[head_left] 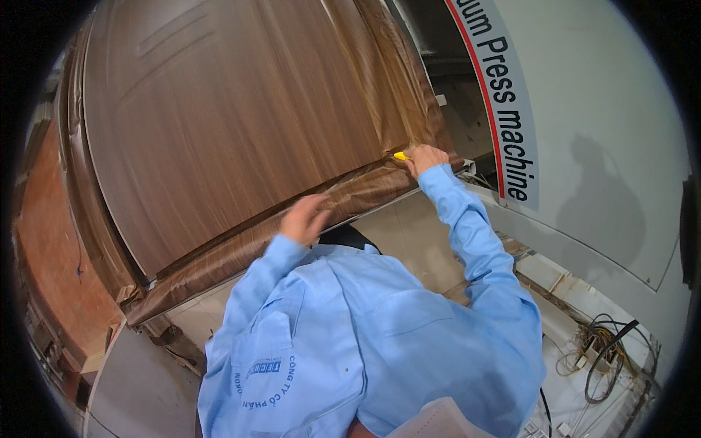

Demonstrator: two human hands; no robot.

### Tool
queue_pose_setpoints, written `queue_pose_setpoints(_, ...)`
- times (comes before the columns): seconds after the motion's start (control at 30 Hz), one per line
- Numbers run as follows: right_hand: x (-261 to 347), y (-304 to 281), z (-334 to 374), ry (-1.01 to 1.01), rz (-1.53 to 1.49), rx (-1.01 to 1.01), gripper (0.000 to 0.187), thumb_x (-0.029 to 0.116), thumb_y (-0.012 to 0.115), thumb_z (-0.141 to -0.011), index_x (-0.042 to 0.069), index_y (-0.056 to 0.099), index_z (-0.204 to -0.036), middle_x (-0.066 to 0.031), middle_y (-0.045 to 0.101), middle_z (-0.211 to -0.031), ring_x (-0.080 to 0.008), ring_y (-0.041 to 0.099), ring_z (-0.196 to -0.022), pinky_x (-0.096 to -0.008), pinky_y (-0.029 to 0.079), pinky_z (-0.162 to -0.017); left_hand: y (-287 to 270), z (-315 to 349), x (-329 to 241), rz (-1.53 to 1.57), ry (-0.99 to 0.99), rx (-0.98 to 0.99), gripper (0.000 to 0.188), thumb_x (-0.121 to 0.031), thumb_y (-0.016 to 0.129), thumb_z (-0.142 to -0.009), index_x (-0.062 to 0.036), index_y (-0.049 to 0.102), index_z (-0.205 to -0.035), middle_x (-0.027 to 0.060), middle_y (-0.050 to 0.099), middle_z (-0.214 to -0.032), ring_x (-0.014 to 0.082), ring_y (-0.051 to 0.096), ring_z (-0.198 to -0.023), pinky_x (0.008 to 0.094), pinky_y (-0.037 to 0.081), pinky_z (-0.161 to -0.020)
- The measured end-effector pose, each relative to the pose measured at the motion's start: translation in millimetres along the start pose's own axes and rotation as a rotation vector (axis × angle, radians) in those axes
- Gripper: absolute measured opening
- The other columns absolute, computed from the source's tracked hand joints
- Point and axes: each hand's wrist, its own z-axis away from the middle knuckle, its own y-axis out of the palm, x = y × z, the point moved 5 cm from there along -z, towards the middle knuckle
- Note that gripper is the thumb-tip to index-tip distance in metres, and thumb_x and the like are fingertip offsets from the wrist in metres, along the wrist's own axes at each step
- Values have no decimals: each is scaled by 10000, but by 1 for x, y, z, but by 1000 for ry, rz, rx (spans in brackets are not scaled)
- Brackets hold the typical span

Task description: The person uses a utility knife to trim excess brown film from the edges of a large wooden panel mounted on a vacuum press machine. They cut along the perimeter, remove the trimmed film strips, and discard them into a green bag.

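Note:
My right hand (426,158) is closed around a small yellow utility knife (401,156); its blade does not show clearly. The knife is at the near right corner of a large brown wood-grain panel (226,124), where loose brown film (400,80) lies wrinkled along the edge. My left hand (305,217), slightly blurred, is over the near strip of film (241,244), fingers apart and holding nothing. Whether it touches the film I cannot tell. A dark gap runs between the panel's near edge and the film strip.
A pale grey machine cabinet (606,95) with a red-striped label stands to the right. Coiled cables (610,354) lie on the floor at the lower right. An orange-brown surface (55,233) is at the left, with a grey board (146,379) below it.

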Motion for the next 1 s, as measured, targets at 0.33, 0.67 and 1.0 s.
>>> queue_pose_setpoints(0.33, 14, -9, 14, 61, 197, -50, 188, 229, 600, -885, 97, 727, -926, -160, 694, -932, -336, 678, -915, -436, 558, -738, 142, -101, -8, -339, -44, 183, 707, -522, 507, -941, 29, 437, -1379, 211, 505, -1371, 391, 505, -1221, 441, 424, -1011)
queue_pose_setpoints(0.67, 4, -3, 30, -78, 176, -176, 202, 263, 661, -845, 179, 713, -1022, -165, 638, -1013, -359, 625, -890, -478, 529, -730, 177, -138, -16, -339, -352, 203, 427, -390, 573, -915, -26, 562, -1138, 220, 683, -999, 387, 677, -919, 485, 538, -807)
queue_pose_setpoints(1.0, 3, -22, 44, -66, 38, -163, 202, 243, 669, -844, 167, 705, -1027, -158, 626, -895, -366, 627, -864, -488, 518, -720, 189, -155, -1, -373, -351, 281, 216, -179, 539, -897, -73, 709, -976, 170, 720, -990, 331, 704, -933, 436, 567, -782)
